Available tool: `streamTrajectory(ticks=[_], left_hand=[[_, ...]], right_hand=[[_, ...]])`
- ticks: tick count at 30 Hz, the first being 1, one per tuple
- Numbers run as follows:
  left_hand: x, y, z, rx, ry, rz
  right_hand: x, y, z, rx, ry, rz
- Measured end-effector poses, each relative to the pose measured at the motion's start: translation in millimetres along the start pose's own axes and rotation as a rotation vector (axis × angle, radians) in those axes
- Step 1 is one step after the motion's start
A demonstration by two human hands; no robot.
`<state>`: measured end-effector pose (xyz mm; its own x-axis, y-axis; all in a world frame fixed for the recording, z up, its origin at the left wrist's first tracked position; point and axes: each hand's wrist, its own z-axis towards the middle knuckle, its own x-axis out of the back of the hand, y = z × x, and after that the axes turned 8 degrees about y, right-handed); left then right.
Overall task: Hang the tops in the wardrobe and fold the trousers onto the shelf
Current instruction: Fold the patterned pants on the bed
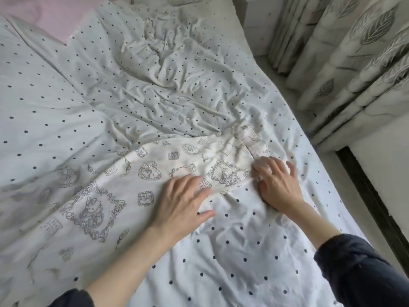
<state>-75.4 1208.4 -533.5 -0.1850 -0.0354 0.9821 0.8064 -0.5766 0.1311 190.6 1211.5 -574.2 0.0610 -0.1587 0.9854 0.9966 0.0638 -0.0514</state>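
A white garment with a grey line print of hearts and bunnies (pixel 155 169) lies spread flat across the bed, running from the lower left up to a waistband-like end at the right. My left hand (pixel 181 202) rests flat on its lower edge, fingers straight. At the garment's right end my right hand (pixel 276 182) presses down with fingers spread; whether its thumb pinches the cloth is hidden.
The garment lies on a crumpled white bed sheet with dark polka dots (pixel 110 74). A pink cloth (pixel 51 14) shows at the top left. Leaf-patterned curtains (pixel 354 52) hang past the bed's right edge, above a dark floor strip (pixel 371 200).
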Motion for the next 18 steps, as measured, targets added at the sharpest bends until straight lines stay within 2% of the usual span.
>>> streamTrajectory(ticks=[2, 6, 9, 15, 18], left_hand=[[-5, 3, 1, -0.013, -0.019, 0.029], [-4, 13, 0, -0.025, 0.021, 0.043], [6, 21, -5, -0.009, 0.079, -0.078], [22, 53, -42, 0.019, 0.015, -0.349], [30, 66, -52, 0.012, 0.028, -0.424]], right_hand=[[2, 5, 6, 0.034, -0.024, -0.052], [20, 4, 3, 0.038, 0.12, -0.08], [38, 7, -14, 0.063, 0.208, -0.083], [78, 31, -81, 0.161, 0.274, -0.122], [88, 31, -104, 0.122, 0.322, -0.11]])
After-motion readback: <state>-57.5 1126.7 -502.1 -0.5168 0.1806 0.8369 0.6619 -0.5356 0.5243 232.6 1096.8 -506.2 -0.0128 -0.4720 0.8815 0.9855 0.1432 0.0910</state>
